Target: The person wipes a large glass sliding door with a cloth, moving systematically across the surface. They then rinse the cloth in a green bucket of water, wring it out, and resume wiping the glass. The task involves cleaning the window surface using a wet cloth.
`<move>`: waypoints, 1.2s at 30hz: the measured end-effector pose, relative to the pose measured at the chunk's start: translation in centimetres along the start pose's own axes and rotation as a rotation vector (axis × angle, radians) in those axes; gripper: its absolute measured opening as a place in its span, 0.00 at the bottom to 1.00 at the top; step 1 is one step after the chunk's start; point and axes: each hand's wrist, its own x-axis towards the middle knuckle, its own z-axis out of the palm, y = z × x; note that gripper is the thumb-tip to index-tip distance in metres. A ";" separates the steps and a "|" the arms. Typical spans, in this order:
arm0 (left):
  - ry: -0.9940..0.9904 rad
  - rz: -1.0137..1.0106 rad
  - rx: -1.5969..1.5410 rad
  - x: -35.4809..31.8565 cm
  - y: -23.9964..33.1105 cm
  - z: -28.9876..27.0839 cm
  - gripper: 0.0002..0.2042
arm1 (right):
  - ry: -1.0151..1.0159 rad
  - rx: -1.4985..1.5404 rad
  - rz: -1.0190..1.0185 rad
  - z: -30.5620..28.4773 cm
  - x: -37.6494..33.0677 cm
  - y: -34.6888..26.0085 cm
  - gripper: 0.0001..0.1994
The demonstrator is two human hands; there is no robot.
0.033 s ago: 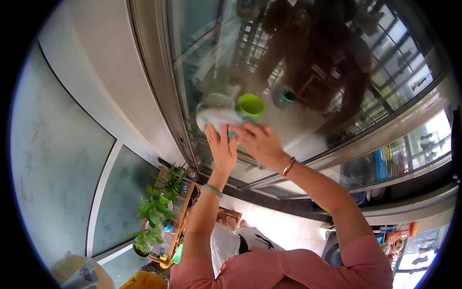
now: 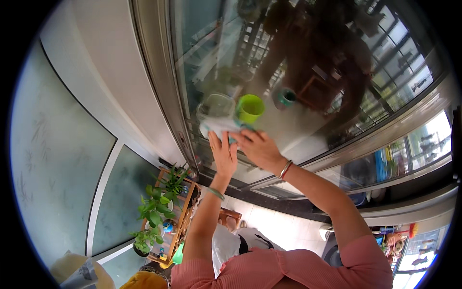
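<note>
A white cloth with teal edges (image 2: 221,126) lies against a large glass pane (image 2: 308,130) in front of me. My left hand (image 2: 224,155) presses the cloth with its fingers pointing up along it, the fingertips on its lower part. Beside it, my right hand (image 2: 260,150) reaches in from the right and holds the cloth's right end, fingers slanting up to the left. The cloth hides how far the fingertips wrap round it. Just above the cloth, a lime green cup (image 2: 250,108), a clear container (image 2: 216,105) and a dark green pot (image 2: 286,97) show in the glass.
To the left of the pane runs a metal door frame (image 2: 156,72). Frosted panels (image 2: 62,144) stand farther left. Below, a wooden plant stand (image 2: 182,219) carries leafy potted plants (image 2: 154,207). A wooden stool (image 2: 230,216) is on the tiled floor (image 2: 269,219).
Both hands have slid the cloth a little down the glass, toward me. More of the lime green cup and the clear container now shows above it.
</note>
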 end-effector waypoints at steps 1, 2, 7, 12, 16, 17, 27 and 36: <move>-0.048 -0.067 -0.033 -2.7 -0.9 0.8 0.30 | -0.060 -0.007 -0.030 1.4 -0.9 -0.8 0.16; -0.097 -0.131 -0.065 -4.4 -1.4 1.3 0.29 | -0.091 -0.001 -0.057 1.9 -1.6 -1.3 0.16; 0.010 -0.073 -0.111 -2.8 1.4 2.4 0.30 | -0.107 0.076 -0.027 -1.2 -1.4 0.6 0.15; 0.225 0.242 -0.044 12.3 11.3 -2.2 0.25 | 0.199 -0.112 0.068 -10.2 2.5 7.6 0.12; 0.413 0.554 0.080 25.4 19.1 -8.8 0.23 | 0.537 -0.259 0.121 -18.5 9.9 12.2 0.07; 0.464 0.612 0.090 27.3 20.3 -9.9 0.23 | 0.632 -0.261 0.094 -19.4 11.4 13.3 0.07; 0.479 0.412 0.137 24.0 10.2 -8.8 0.24 | 0.631 -0.173 0.081 -10.8 14.8 8.4 0.07; 0.151 -0.320 -0.163 0.2 -6.8 -0.8 0.30 | -0.012 0.044 -0.219 5.6 8.1 -3.5 0.08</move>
